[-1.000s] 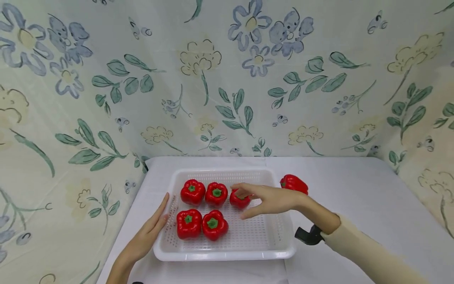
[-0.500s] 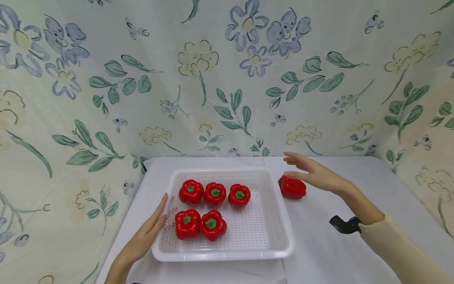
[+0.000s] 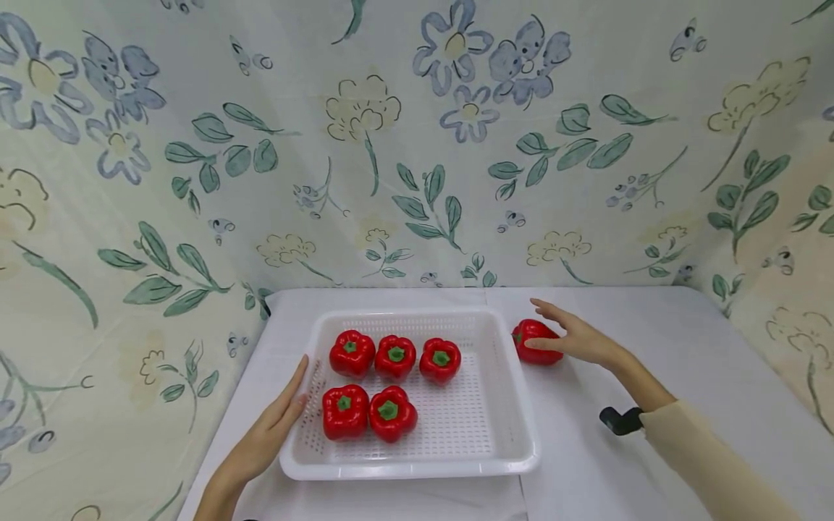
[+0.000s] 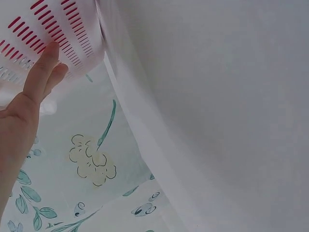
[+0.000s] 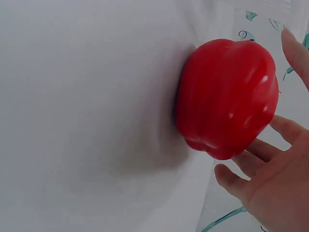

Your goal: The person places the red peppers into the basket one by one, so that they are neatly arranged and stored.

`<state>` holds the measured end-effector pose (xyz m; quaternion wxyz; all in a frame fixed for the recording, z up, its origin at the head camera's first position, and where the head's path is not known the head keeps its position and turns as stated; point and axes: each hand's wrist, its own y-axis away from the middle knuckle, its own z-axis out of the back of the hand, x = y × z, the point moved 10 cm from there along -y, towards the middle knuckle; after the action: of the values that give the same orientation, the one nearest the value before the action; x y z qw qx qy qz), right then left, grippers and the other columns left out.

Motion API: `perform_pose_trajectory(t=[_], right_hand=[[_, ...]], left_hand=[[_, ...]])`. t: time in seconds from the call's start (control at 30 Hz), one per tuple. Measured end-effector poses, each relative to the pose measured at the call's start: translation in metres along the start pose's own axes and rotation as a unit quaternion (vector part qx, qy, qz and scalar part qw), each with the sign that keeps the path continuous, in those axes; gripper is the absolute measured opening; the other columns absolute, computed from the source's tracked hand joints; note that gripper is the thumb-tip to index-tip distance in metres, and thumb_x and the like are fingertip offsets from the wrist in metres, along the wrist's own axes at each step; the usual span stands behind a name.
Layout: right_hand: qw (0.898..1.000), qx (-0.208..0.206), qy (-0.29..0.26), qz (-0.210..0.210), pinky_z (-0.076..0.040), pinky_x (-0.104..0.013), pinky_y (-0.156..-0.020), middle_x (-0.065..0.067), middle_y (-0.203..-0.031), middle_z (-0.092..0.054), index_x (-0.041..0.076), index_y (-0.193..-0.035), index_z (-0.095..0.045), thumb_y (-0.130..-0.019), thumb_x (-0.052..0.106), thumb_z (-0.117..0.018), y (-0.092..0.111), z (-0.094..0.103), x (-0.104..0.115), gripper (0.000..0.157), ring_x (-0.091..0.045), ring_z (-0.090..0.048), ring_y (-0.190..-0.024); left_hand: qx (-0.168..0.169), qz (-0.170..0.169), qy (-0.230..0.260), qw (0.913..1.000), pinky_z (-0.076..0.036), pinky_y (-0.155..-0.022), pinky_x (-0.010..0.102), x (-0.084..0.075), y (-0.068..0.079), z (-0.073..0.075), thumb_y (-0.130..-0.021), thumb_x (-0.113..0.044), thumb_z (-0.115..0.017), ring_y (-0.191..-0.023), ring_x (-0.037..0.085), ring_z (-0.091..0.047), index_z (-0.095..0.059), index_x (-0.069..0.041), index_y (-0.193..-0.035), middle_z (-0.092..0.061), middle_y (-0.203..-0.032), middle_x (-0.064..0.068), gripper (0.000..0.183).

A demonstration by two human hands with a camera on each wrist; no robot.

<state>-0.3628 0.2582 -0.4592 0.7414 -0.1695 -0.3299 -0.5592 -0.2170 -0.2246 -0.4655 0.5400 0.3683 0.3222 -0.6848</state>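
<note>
A white perforated plastic basket (image 3: 417,472) on the table holds several red bell peppers with green stem ends, in a back row (image 3: 394,357) and a front row (image 3: 345,412). Along its left side rests my left hand (image 3: 268,433), fingers straight; the left wrist view has these fingers (image 4: 39,77) against the slotted wall (image 4: 60,31). Another red bell pepper (image 3: 531,331) lies on its side just right of the basket. Spread around it is my right hand (image 3: 581,340), thumb in front and fingers behind. In the right wrist view the hand (image 5: 277,181) surrounds the pepper (image 5: 227,96) without a visible grip; contact is unclear.
A white cloth covers the table (image 3: 651,376), whose far edge meets a hanging floral curtain (image 3: 417,145). A black strap (image 3: 620,421) shows at my right wrist, below a cream sleeve (image 3: 704,456).
My right hand has left the back-row pepper in the basket, travelled right over the rim, and lowered around the pepper outside. The left hand keeps its place on the basket.
</note>
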Motion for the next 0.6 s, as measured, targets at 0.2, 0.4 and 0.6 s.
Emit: perform_pose_trajectory(t=[0.2,0.4,0.6], right_hand=[[1.000,-0.011,-0.023,-0.004,-0.056,-0.062,-0.101,-0.026,-0.162,-0.035,0.019,-0.164,-0.030,-0.087,0.046,-0.079,-0.003,-0.015,-0.012,0.095,-0.052,-0.037,-0.144],[0.999,-0.014,-0.023,-0.017,-0.062,-0.055,-0.095,-0.028,-0.156,-0.041,0.017,-0.161,-0.036,-0.088,0.040,-0.080,-0.005,-0.022,-0.016,0.089,-0.052,-0.041,-0.139],[1.000,-0.016,-0.009,-0.012,-0.062,-0.054,-0.093,-0.029,-0.153,-0.044,0.014,-0.159,-0.039,-0.089,0.037,-0.080,-0.007,-0.022,-0.015,0.084,-0.053,-0.044,-0.137]], left_hand=[[-0.003,-0.001,-0.005,1.0000,-0.029,-0.113,0.043,0.000,0.000,0.001,-0.113,-0.032,-0.038,-0.157,0.043,-0.016,-0.013,-0.028,-0.168,-0.013,-0.175,0.007,0.061],[-0.001,-0.003,-0.004,1.0000,-0.030,-0.113,0.036,0.001,0.000,0.000,-0.113,-0.032,-0.037,-0.157,0.042,-0.016,-0.012,-0.027,-0.168,-0.013,-0.175,0.007,0.061],[-0.001,-0.001,-0.001,1.0000,-0.029,-0.111,0.029,0.001,-0.001,0.000,-0.113,-0.032,-0.038,-0.158,0.040,-0.016,-0.012,-0.029,-0.168,-0.013,-0.175,0.006,0.061]])
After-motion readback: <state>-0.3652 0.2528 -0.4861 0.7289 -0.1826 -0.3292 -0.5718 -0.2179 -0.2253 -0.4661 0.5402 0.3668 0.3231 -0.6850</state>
